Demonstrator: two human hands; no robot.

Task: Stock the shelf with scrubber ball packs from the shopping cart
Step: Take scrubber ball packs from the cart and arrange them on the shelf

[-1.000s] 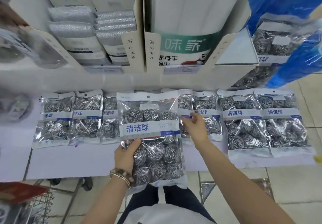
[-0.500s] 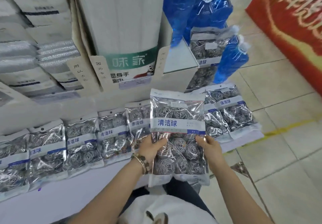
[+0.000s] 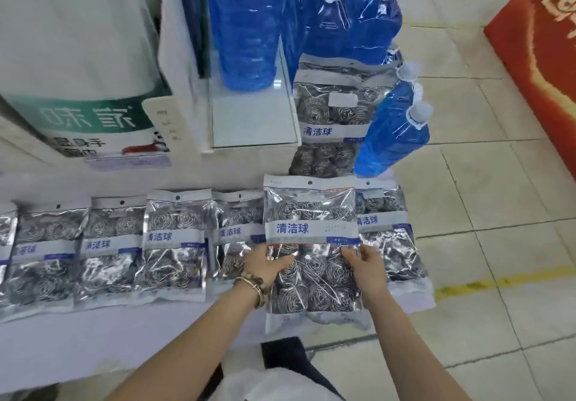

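A clear pack of steel scrubber balls [image 3: 311,229] with a white and blue label is held over the right part of the white shelf [image 3: 93,344]. My left hand [image 3: 265,265] grips its left edge and my right hand [image 3: 366,265] grips its right edge, both at mid height. Several matching packs [image 3: 174,244] lie in a row along the shelf to the left. One more pack [image 3: 386,229] lies partly under the held one at the right end. Another pack [image 3: 330,114] stands upright behind, beside the upper shelf. The shopping cart is out of view.
Blue liquid bottles [image 3: 392,132] stand and lean at the shelf's right end, above the row. A white and green boxed product [image 3: 81,114] fills the upper shelf at left. Tiled floor [image 3: 498,244] lies to the right, with a red display [image 3: 542,57] at the far right.
The view has swung right along the shelf. The held pack moved from the row's middle to its right end, and my right hand came off a shelf pack to grip the held pack's right edge.
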